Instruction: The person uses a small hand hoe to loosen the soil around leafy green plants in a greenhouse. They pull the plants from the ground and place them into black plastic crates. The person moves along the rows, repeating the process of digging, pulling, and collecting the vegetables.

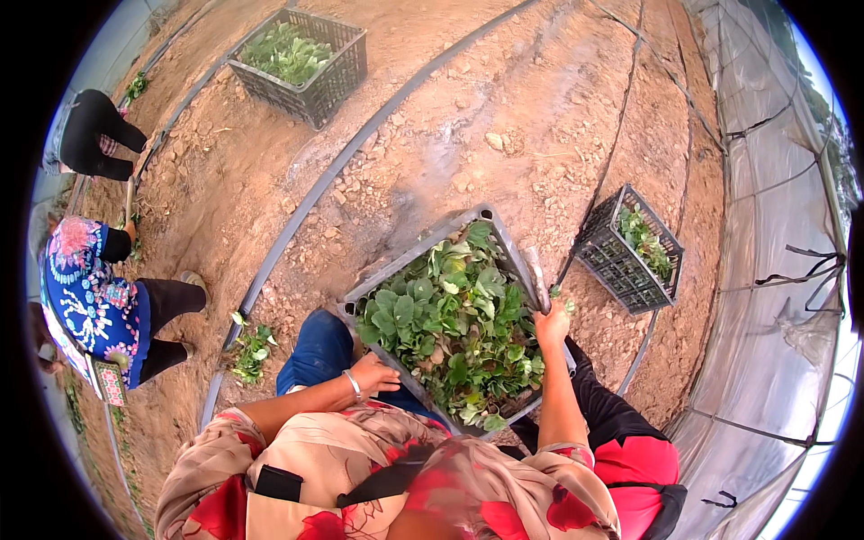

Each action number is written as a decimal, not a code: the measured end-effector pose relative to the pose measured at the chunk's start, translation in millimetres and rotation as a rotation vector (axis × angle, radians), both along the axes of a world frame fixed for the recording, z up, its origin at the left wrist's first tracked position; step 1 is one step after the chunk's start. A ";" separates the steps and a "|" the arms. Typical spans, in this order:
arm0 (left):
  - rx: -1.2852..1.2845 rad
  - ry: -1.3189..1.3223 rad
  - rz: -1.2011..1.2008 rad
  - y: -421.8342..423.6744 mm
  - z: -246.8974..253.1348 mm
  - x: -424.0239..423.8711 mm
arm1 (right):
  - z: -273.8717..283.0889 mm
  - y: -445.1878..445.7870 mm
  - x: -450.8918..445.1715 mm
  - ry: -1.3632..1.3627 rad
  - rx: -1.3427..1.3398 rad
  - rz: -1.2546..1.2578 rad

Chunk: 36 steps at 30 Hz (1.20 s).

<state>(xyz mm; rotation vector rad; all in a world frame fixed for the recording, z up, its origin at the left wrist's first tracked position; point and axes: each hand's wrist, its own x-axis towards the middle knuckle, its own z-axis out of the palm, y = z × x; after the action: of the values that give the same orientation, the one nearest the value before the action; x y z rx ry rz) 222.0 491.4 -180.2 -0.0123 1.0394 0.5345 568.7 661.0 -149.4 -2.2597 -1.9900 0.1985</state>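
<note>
A dark plastic crate (405, 260) full of leafy green seedlings (459, 310) is right before me, tilted in the view. My left hand (375, 375), with a bracelet at the wrist, lies against the crate's near left side, fingers bent; whether it grips the rim is not clear. My right hand (553, 325) is at the crate's right side, closed around the lower end of a short stick-like handle (536, 277). A bit of green leaf shows beside this hand.
Seedling crates stand at the upper left (304, 91) and right (624, 250). Dark hoses (290, 223) cross the soil. Loose seedlings (252, 352) lie left. Two people (101, 290) bend over at the far left; another person's red-and-black clothing (631, 466) is close at my right. Plastic sheeting (769, 270) borders the right.
</note>
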 end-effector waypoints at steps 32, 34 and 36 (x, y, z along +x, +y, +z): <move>0.072 -0.096 0.054 508.5 6.5 77.1 | 52.8 488.1 79.7 0.035 0.057 -0.118; 0.067 -0.063 0.082 536.5 -18.7 87.7 | 35.4 530.6 86.1 0.066 0.036 -0.102; 0.055 -0.067 0.105 559.6 -33.7 98.9 | 13.1 576.2 89.5 0.085 -0.019 -0.130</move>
<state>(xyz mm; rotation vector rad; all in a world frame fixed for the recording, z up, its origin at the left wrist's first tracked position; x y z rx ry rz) 320.9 1051.0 -213.8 -0.0366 0.9617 0.6540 658.2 1237.2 -136.4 -2.3407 -1.7999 0.2961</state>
